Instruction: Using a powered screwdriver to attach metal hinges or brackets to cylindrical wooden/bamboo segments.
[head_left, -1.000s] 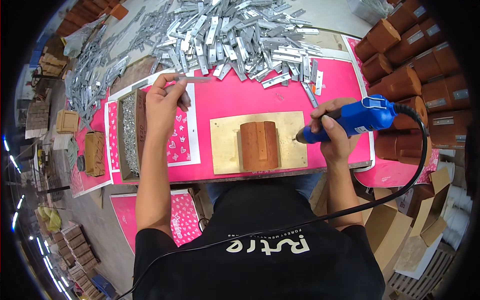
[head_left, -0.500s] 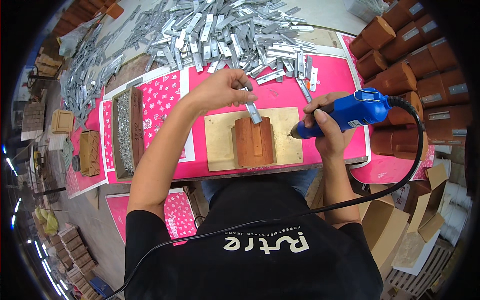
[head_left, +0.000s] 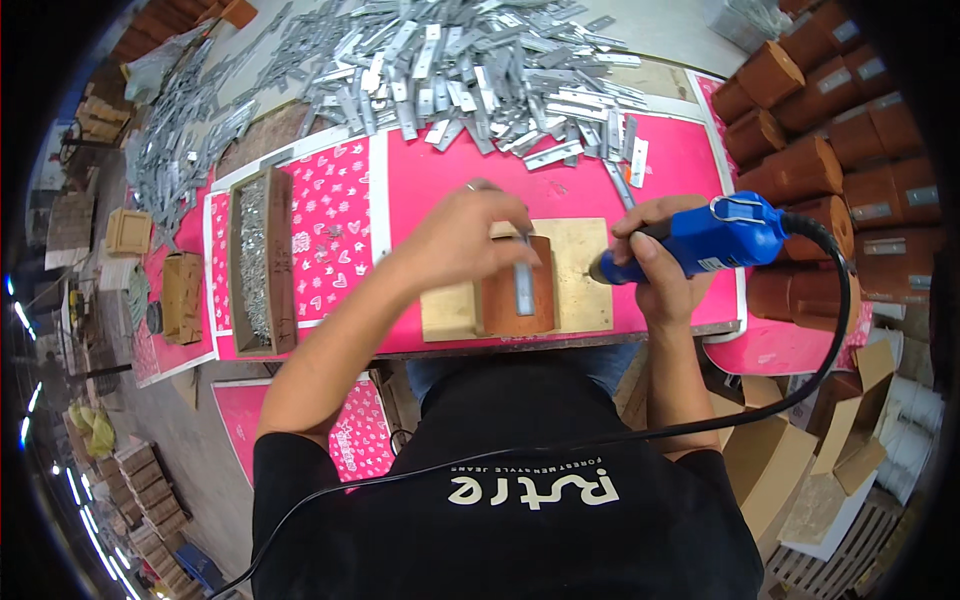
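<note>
A reddish-brown block [head_left: 541,300] with rounded sides stands on a pale wooden board [head_left: 590,312] in front of me. Along its top, in the groove, lies a flat silver metal strip [head_left: 524,290]. My left hand [head_left: 470,235] reaches over the block with bent fingers closed at the strip's far end; the fingertips are partly hidden. To the right of the block, my right hand [head_left: 660,262] grips a blue electric screwdriver [head_left: 700,243] with a black cord. Its tip points left toward the block, a short gap away from it.
A heap of metal strips [head_left: 480,75] covers the table's far side. On the left stands a long wooden tray [head_left: 282,265] of small screws [head_left: 256,260]. Brown blocks [head_left: 835,165] are stacked at right. Open cardboard boxes [head_left: 765,450] sit below; the cord [head_left: 790,405] crosses my body.
My left hand has come down and nearer with the strip, which now lies along the block's groove instead of being held tilted above its far end. The screwdriver has hardly moved.
</note>
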